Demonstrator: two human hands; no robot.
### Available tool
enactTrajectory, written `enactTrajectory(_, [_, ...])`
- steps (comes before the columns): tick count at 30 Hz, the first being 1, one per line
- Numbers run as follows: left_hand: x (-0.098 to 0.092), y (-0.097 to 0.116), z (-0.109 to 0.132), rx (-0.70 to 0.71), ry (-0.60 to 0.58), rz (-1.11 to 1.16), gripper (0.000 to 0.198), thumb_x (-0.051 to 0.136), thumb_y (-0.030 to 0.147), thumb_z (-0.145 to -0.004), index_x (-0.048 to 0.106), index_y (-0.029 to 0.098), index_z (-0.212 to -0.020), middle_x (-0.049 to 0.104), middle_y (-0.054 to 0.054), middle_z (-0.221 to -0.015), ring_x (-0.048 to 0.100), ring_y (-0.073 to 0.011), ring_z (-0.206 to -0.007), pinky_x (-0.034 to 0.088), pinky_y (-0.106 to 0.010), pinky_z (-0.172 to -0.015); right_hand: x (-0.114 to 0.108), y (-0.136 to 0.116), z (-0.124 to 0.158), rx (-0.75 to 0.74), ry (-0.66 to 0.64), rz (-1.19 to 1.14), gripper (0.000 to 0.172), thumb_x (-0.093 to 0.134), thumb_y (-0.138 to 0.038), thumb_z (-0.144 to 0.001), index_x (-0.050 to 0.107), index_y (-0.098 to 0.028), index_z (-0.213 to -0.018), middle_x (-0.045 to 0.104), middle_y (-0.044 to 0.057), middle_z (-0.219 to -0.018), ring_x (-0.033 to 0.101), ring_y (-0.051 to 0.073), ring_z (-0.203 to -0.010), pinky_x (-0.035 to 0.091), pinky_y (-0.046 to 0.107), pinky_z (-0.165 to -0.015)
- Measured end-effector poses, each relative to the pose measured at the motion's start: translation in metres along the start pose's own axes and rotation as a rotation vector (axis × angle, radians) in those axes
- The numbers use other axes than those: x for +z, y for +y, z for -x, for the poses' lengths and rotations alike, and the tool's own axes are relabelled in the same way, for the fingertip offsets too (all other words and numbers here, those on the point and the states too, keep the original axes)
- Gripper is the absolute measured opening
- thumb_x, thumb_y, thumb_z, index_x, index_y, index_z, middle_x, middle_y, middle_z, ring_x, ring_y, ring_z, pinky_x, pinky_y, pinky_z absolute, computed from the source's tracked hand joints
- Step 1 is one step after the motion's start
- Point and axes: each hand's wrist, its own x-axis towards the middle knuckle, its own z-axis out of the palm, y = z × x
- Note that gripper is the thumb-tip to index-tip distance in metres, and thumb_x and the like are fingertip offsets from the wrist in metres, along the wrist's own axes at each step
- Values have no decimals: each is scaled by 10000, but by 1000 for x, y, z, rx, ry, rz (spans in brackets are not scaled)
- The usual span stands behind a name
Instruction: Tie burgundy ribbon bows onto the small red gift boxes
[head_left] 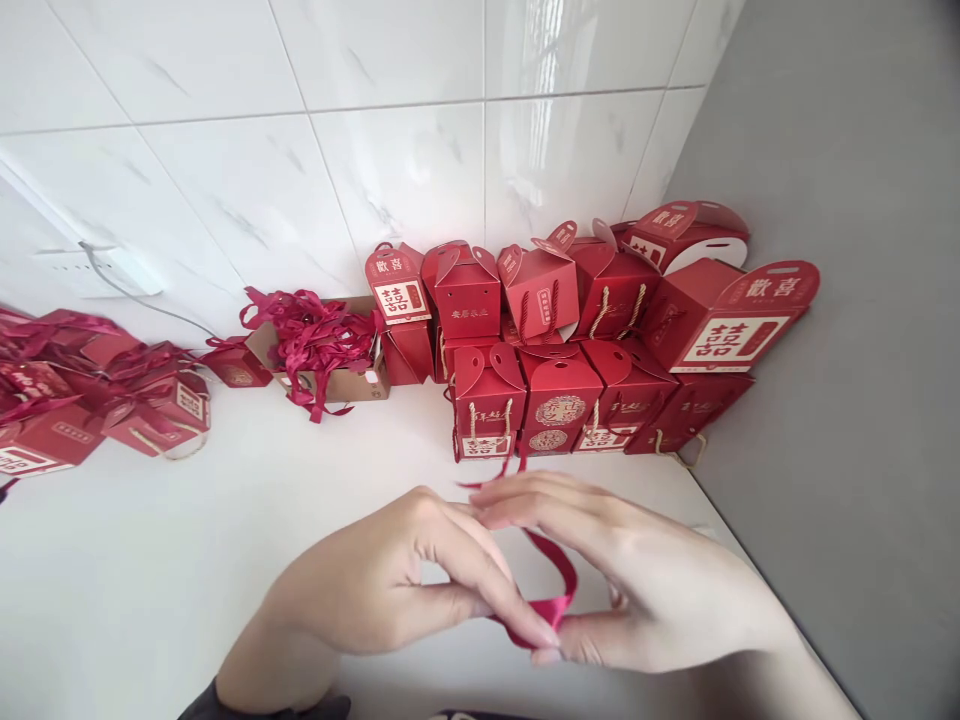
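ok so here's what i'm looking at: 2 bare hands over a white counter, with a red satin ribbon between them. the left grip comes in from the lower left and the right grip from the lower right, and their fingers form a rough ring. the ribbon makes a narrow loop inside that ring. its long axis runs roughly up and down, bowing out toward the right grip, so that's the nearer one, though only just. a thin strand also runs up past the top fingertips toward the boxes.

neither grip is released. at the bottom, both sets of fingertips are closed and pinching the ribbon. at the top, the right fingers lie against the left ones, but i can't tell if they're pinching anything there.

behind all this, red gift boxes with rope handles are stacked against the tiled wall. there's also a cardboard box heaped with loose red ribbons, and more red boxes off to the left.
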Motion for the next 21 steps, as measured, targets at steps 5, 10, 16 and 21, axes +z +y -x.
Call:
enactTrajectory(5, [-21, -15, -6, -184, 113, 161, 290, 593, 227, -897, 671, 248, -1176, 668, -22, -800, 620, -105, -694, 503, -210, -647, -1, 16, -5, 216, -32, -239, 119, 619, -229, -883, 568, -194, -984, 632, 7, -854, 593, 125, -774, 491, 235, -713])
enactTrajectory(10, [-34, -26, -17, -276, 281, 92, 291, 639, 298, -861, 635, 205, -1137, 601, 14, -723, 531, -79, -591, 456, -200, -585, -11, 31, -4, 276, -63, -495, 269, 637, -406, -883, 612, -154, -972, 551, -4, -773, 538, 114, -718, 457, 235, -675])
enactTrajectory(16, [-35, -38, -26, -334, 269, 44, 225, 633, 376, -850, 660, 176, -949, 527, 29, -645, 487, -81, -577, 418, -186, -528, -4, 51, -13, 315, -11, -803, 284, 607, -404, -913, 597, -138, -816, 597, 0, -716, 516, 89, -637, 405, 217, -595])
enactTrajectory(21, [-40, -40, -25, -408, 273, 3, 372, 616, 490, -837, 589, 150, -689, 418, 44, -548, 361, -56, -467, 316, -171, -415, -1, 62, -18, 251, 26, -953, 207, 695, -301, -856, 551, -156, -889, 689, 34, -819, 614, 112, -728, 480, 265, -707])
